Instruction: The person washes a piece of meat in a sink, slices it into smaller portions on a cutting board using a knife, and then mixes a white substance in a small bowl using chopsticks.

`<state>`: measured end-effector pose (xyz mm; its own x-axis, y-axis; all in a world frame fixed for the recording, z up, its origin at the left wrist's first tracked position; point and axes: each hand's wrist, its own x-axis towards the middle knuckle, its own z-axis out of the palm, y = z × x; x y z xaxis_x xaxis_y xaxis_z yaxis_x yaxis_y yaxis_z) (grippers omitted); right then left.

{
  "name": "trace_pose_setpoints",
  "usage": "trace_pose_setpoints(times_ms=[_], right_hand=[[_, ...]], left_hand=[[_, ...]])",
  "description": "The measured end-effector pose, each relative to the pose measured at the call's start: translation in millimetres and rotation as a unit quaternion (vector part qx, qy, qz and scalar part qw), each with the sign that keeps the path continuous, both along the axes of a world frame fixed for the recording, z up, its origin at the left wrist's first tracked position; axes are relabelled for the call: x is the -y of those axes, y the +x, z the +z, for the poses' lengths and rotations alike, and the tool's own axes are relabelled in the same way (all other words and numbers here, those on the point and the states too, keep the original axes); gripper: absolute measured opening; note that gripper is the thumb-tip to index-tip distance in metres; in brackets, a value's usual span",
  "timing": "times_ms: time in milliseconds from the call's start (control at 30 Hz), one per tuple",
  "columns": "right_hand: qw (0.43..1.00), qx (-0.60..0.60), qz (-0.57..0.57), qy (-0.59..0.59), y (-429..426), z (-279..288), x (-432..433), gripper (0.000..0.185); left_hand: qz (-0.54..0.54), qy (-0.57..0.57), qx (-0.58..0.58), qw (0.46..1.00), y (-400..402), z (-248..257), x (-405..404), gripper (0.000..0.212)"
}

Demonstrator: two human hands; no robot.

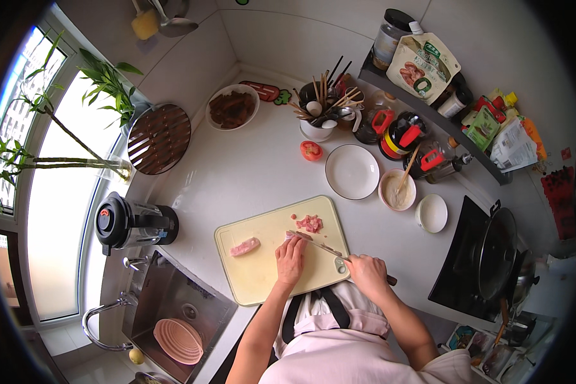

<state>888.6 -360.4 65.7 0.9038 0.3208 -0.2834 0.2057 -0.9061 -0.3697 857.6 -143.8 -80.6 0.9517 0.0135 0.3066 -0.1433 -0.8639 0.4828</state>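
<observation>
A pale yellow cutting board (259,283) lies at the counter's front edge. On it my left hand (291,259) presses a strip of raw meat (289,235) with curled fingertips. My right hand (367,273) grips a kitchen knife (327,248) by its dark handle. The blade slants across the board, close beside my left fingertips, with bits of meat along it. Small diced meat (310,223) is heaped beyond the blade. A separate pink piece of meat (245,246) lies to the left, apart from both hands. My left fingers partly hide the strip.
Beyond the board are a halved tomato (311,150), a white plate (352,172), a bowl of pale batter (397,190) with a stick and a small white bowl (432,213). A blender (137,223) and sink (221,307) are left; a black cooktop (453,269) is right.
</observation>
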Motion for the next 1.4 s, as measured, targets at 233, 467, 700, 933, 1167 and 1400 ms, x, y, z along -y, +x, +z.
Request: trace_pose_setpoints(times_ms=[233,467,700,933,1167,1400], right_hand=[[0.999,-0.010,0.007,-0.037,-7.0,4.1,1.1,0.026],[0.999,-0.016,0.045,0.001,25.3,-40.7,-48.1,0.012],[0.998,-0.035,0.050,-0.028,19.5,-27.8,-25.2,0.012],[0.998,-0.053,0.034,-0.020,24.8,-57.7,-29.1,0.020],[0.998,0.015,0.066,0.000,41.2,-74.4,-80.8,0.014],[0.999,-0.024,0.027,-0.039,28.9,-35.5,-5.9,0.027]], left_hand=[[0.004,-0.012,-0.016,1.000,-3.5,-4.4,0.1,0.048],[-0.007,-0.014,0.005,1.000,2.3,0.8,1.4,0.048],[0.008,-0.017,-0.001,1.000,0.5,-1.2,-0.2,0.046],[0.002,-0.019,-0.013,1.000,0.4,1.3,0.9,0.044],[0.009,-0.009,0.020,1.000,2.4,4.2,3.9,0.040],[0.001,-0.034,-0.011,0.999,-4.4,14.4,-2.1,0.049]])
